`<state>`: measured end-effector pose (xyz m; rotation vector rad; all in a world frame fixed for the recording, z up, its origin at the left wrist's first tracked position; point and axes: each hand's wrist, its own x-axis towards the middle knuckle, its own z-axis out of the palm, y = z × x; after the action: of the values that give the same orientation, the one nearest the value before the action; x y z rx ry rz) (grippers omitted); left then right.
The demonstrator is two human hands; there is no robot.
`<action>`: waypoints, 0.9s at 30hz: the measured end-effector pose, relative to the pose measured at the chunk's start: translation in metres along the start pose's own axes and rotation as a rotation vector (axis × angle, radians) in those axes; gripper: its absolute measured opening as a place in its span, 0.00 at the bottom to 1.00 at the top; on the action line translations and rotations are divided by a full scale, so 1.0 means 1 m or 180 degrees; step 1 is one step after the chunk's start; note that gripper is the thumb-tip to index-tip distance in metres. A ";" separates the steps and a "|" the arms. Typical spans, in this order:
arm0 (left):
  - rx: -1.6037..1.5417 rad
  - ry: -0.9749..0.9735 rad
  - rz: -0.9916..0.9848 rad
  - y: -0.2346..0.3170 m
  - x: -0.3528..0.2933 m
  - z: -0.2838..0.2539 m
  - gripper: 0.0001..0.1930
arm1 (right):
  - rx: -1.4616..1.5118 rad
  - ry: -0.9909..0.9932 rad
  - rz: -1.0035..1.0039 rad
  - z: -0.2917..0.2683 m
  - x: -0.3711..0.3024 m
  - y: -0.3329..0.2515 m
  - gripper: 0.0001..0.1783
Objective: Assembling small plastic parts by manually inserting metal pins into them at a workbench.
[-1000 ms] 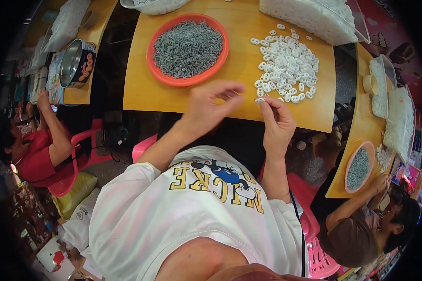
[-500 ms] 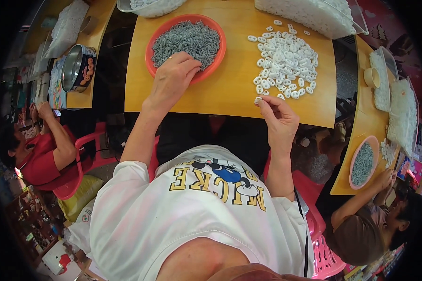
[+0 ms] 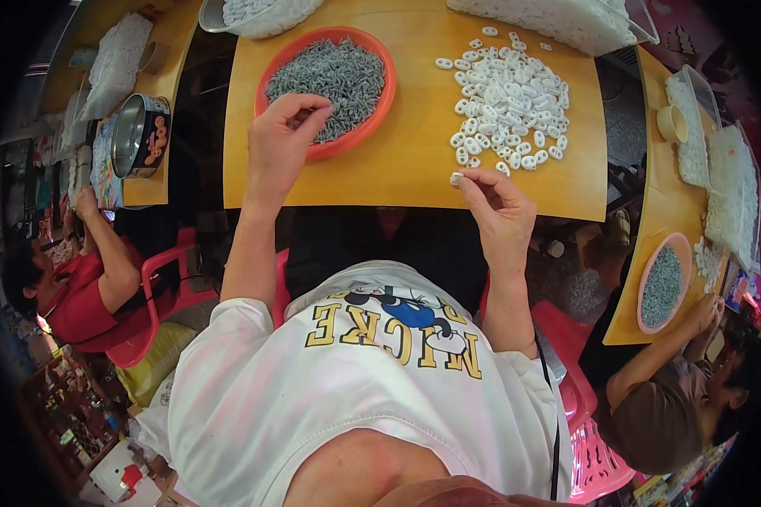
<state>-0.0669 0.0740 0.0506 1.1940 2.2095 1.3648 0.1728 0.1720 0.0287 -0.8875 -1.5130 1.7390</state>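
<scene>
A heap of small grey screws (image 3: pixel 338 74) fills an orange-red bowl (image 3: pixel 389 95) at the left of the wooden table. My left hand (image 3: pixel 281 145) is above the bowl's near left rim, thumb and forefinger pinched together; whatever is between the tips is too small to make out. To the right, white oval plastic pieces with two holes (image 3: pixel 511 97) lie in a loose pile. Just short of that pile, by the table's front edge, my right hand (image 3: pixel 500 207) pinches one white oval piece (image 3: pixel 456 179) between thumb and forefinger.
A clear bin of white pieces (image 3: pixel 558 21) stands behind the pile, and a white-filled tub (image 3: pixel 262 17) behind the bowl. Co-workers sit at side tables: a person in red (image 3: pixel 84 287) on the left, a person in brown (image 3: pixel 664 414) on the right, near another grey-filled bowl (image 3: pixel 661 287).
My left hand has lifted out of the grey screws and drawn back to the left, still pinched. My right hand keeps its white oval piece, almost unmoved.
</scene>
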 end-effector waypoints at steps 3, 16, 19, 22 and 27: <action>-0.0270 0.0097 -0.0515 -0.003 0.002 -0.002 0.06 | -0.0029 -0.0045 -0.0019 0.000 -0.001 0.003 0.08; -0.2840 -0.0922 -0.1479 0.028 -0.022 0.048 0.07 | 0.0925 -0.0197 0.0173 -0.002 0.001 0.001 0.07; -0.3358 -0.1325 -0.1815 0.024 -0.028 0.070 0.06 | 0.1165 -0.0097 0.0357 -0.004 0.001 0.002 0.07; -0.3876 -0.1369 -0.2255 0.029 -0.032 0.085 0.05 | 0.1313 -0.0042 0.0363 -0.007 0.002 0.001 0.07; -0.3944 -0.1367 -0.2268 0.029 -0.036 0.093 0.05 | 0.1116 0.0002 0.0396 -0.010 0.003 0.000 0.07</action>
<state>0.0262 0.1089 0.0214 0.1561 0.9171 1.4872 0.1795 0.1794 0.0280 -0.8110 -1.1218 2.0135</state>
